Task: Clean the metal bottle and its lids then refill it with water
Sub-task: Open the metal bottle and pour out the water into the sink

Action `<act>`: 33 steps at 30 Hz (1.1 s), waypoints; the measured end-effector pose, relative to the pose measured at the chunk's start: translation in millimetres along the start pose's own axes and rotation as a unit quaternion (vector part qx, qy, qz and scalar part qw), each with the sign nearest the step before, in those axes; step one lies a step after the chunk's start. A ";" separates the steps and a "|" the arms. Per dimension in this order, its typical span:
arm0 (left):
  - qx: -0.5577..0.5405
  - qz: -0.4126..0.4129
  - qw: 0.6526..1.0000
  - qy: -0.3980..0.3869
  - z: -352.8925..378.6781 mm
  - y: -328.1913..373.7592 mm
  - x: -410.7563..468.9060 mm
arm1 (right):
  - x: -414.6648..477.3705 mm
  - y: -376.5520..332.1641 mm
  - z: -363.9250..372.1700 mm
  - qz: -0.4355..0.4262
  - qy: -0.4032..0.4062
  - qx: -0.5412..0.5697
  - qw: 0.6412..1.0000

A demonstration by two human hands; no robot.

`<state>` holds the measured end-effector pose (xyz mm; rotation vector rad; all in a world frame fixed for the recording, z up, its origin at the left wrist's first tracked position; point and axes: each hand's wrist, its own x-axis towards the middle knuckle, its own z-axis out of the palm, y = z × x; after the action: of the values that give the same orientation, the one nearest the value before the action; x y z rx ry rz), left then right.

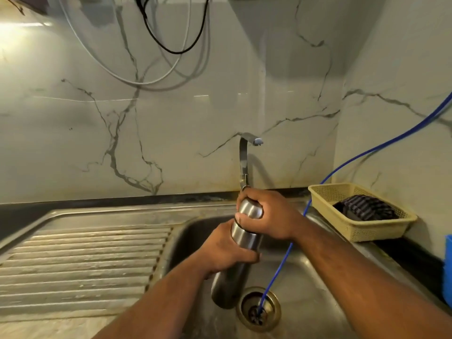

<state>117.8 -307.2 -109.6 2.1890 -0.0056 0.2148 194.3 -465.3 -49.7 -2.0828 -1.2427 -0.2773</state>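
Over the sink (318,277), left hand (227,250) grips bottle (231,282), right hand (274,216) its lid (249,208).

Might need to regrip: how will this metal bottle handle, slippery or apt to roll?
The metal bottle looks smooth and polished, so probably slippery when wet. A rigid cylinder, it would likely roll if laid down. Tall and narrow, it may tip easily.

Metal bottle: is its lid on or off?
On: the lid caps the metal bottle; the right hand grips it, the left hand holds the body.
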 end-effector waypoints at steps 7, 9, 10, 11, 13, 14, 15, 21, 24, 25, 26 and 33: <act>0.086 -0.035 0.991 0.096 10.3 -6.7 2.4 | -2.8 -7.9 -3.3 0.174 -0.031 -0.176 0.968; 0.096 -0.036 0.990 0.099 11.2 -9.6 3.9 | 0.1 -13.4 -0.7 0.210 -0.041 -0.210 0.954; 0.100 -0.037 0.989 0.099 11.5 -11.0 4.1 | 0.3 -13.8 0.0 0.215 -0.047 -0.201 0.955; 0.103 -0.039 0.989 0.100 11.3 -12.7 4.4 | -1.0 -13.6 -1.1 0.211 -0.059 -0.172 0.960; 0.098 -0.041 0.989 0.107 10.3 -15.0 4.3 | -4.3 -10.3 -12.6 0.168 -0.099 -0.079 0.978; 0.095 -0.040 0.989 0.109 9.9 -16.1 4.2 | -6.4 -10.3 -22.1 0.139 -0.141 -0.036 0.979; 0.095 -0.036 0.989 0.112 9.7 -17.0 4.3 | -8.6 -9.2 -29.3 0.117 -0.178 -0.002 0.977; 0.121 -0.024 0.988 0.092 16.1 -13.7 5.8 | -5.4 -21.2 -15.5 0.235 -0.090 -0.107 0.962; 0.148 -0.011 0.986 0.074 18.9 -12.3 5.3 | -3.4 -16.9 -15.4 0.230 -0.098 -0.149 0.957; 0.149 -0.009 0.986 0.073 18.8 -13.3 5.5 | -4.6 -14.2 -18.6 0.215 -0.112 -0.131 0.961; 0.147 -0.009 0.986 0.075 18.4 -14.2 6.1 | -6.3 -11.9 -22.4 0.194 -0.126 -0.098 0.968; 0.154 -0.026 0.984 0.091 13.4 -20.4 7.2 | -7.7 -14.5 -22.5 0.157 -0.137 -0.035 0.977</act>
<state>128.7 -305.4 -132.5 2.4644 0.1990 0.4078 181.6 -480.8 -30.3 -2.3990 -1.0443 0.1160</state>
